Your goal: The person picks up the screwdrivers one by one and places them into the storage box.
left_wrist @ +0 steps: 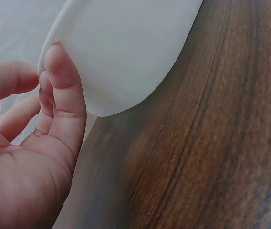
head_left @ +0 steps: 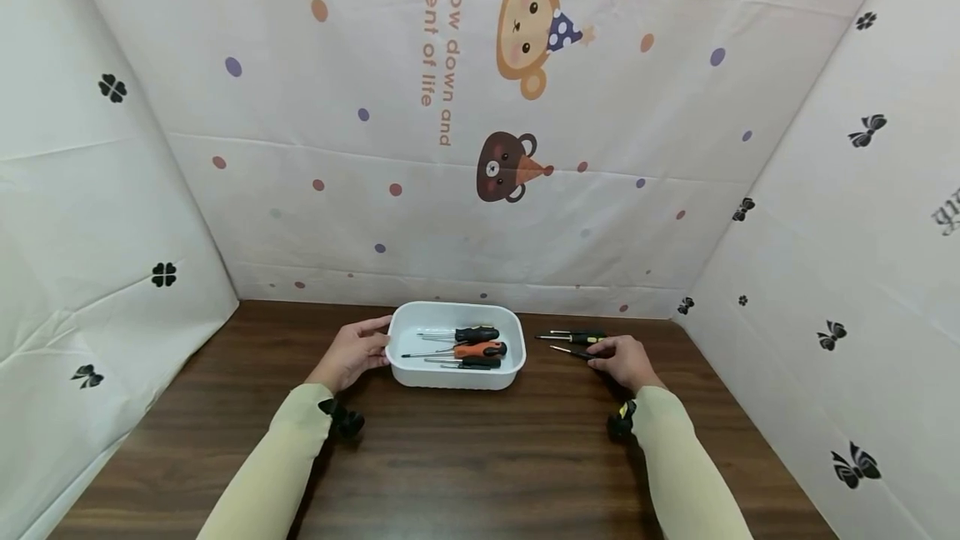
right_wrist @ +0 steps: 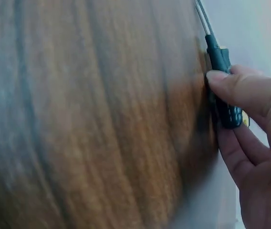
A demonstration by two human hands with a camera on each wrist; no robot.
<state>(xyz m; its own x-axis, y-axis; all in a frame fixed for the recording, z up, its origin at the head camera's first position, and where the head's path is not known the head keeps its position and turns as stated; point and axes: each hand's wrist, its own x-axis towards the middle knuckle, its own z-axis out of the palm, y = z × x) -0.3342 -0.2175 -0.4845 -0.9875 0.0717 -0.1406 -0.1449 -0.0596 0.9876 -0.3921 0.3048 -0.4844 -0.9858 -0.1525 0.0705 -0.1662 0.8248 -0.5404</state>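
A white plastic box (head_left: 450,378) stands on the table, with several screwdrivers lying inside it. One has an orange-and-black handle (head_left: 480,350); the others have dark handles. My left hand (head_left: 356,354) holds the box at its left end, and the left wrist view shows the fingertips (left_wrist: 61,67) against the box wall (left_wrist: 121,62) near its rim. To the right of the box, my right hand (head_left: 624,362) pinches a dark-handled screwdriver (head_left: 576,352) whose shaft points left. In the right wrist view the thumb lies on that handle (right_wrist: 228,112).
Just beyond the right hand, more dark-handled screwdrivers (head_left: 581,339) lie on the brown wood-grain table (head_left: 480,457). A printed white cloth (head_left: 375,215) rises behind the table. Similar cloth walls (head_left: 810,273) flank it on both sides.
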